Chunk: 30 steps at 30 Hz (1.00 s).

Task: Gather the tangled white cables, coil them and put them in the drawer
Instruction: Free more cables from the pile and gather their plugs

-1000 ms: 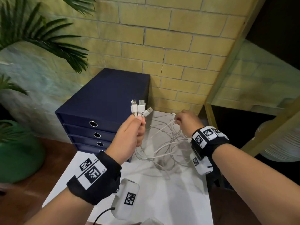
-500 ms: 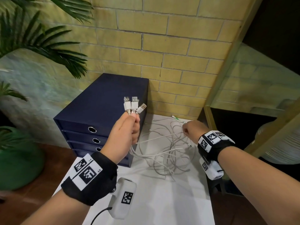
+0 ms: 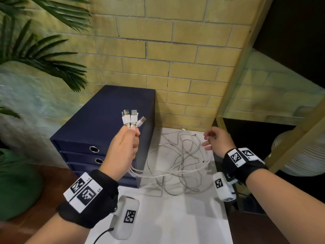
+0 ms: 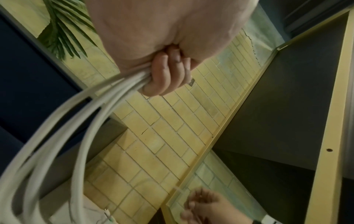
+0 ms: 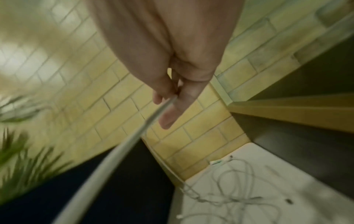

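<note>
My left hand (image 3: pixel 129 140) is raised in front of the navy drawer unit (image 3: pixel 105 118) and grips a bunch of white cables just below their USB plugs (image 3: pixel 132 117), which stick up above the fist. The left wrist view shows its fingers (image 4: pixel 164 75) curled round the cable strands (image 4: pixel 86 136). The rest of the tangled white cables (image 3: pixel 177 161) lies in loose loops on the white table (image 3: pixel 175 217). My right hand (image 3: pixel 209 141) hovers at the tangle's right edge. In the right wrist view it pinches one white cable (image 5: pixel 122 150) between thumb and fingers (image 5: pixel 172 97). All drawers are closed.
The drawer unit stands at the table's back left against a yellow brick wall (image 3: pixel 175 67). A wooden shelf frame (image 3: pixel 233 71) rises close on the right. Palm leaves (image 3: pixel 44 55) and a green pot (image 3: pixel 15 182) sit to the left. The table's near edge drops off to both sides.
My right hand has slid right and toward me along the cables, away from the left hand. My left hand keeps holding the plug ends up in about the same place.
</note>
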Available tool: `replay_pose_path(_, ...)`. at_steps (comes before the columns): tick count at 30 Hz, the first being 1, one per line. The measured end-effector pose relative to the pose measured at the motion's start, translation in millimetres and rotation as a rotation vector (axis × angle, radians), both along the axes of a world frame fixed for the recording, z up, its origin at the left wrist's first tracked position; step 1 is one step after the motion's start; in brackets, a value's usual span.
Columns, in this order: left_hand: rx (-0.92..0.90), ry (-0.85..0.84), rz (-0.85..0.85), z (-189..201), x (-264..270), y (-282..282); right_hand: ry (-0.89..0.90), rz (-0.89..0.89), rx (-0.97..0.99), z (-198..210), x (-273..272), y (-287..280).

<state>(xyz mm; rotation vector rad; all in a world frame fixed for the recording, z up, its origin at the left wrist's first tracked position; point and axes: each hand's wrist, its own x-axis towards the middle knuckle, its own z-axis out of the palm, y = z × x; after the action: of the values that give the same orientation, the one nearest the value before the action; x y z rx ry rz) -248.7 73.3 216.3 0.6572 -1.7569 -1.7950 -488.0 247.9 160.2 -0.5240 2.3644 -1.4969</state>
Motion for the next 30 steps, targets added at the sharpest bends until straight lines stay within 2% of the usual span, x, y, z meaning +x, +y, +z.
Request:
replay_pose_path(5,0.012,-0.022,-0.033,-6.0,-1.9,3.0,0.028,-0.002,-0.251,28.5,6.2,-17.7)
replay_pose_path(9,0.005,-0.021,-0.032,-6.2,-1.7,2.4,0.109,-0.106,-0.471,56.6,1.4,-22.5)
replay_pose_path(11,0.007,-0.011,-0.024,-5.2,-0.8,1.1,0.124,-0.154,-0.457,54.8,-5.1,-19.0)
replay_pose_path(13,0.016,0.019,-0.020,-3.6,0.4,-0.1,0.181,-0.168,-0.214,37.8,-10.5,-11.9)
replay_pose_path(15,0.040,0.056,-0.030,-2.2,1.1,-1.6,0.220,-0.056,0.200,11.5,-14.0,-2.5)
replay_pose_path(16,0.053,0.072,-0.045,-2.0,1.3,-2.5,0.163,0.032,0.374,0.4,-12.0,0.9)
replay_pose_path(18,0.104,0.108,-0.085,-1.6,1.1,-4.4,0.058,0.209,0.645,-13.5,-1.3,5.0)
replay_pose_path(19,0.137,0.130,-0.101,-1.0,0.6,-5.1,0.075,0.281,0.724,-14.6,6.4,4.2)
replay_pose_path(20,0.159,0.148,-0.110,-0.7,0.0,-6.0,0.101,0.335,0.735,-13.4,14.4,1.9)
replay_pose_path(22,0.166,0.172,-0.121,0.6,-2.4,-5.9,0.141,0.471,0.625,-3.4,38.0,-6.4)
replay_pose_path(27,0.174,0.245,-0.138,6.4,-6.0,1.6,0.178,0.921,0.423,20.2,110.0,-32.6)
replay_pose_path(30,0.173,0.272,-0.150,11.5,-4.7,6.9,0.264,0.977,0.417,6.1,128.8,-48.8)
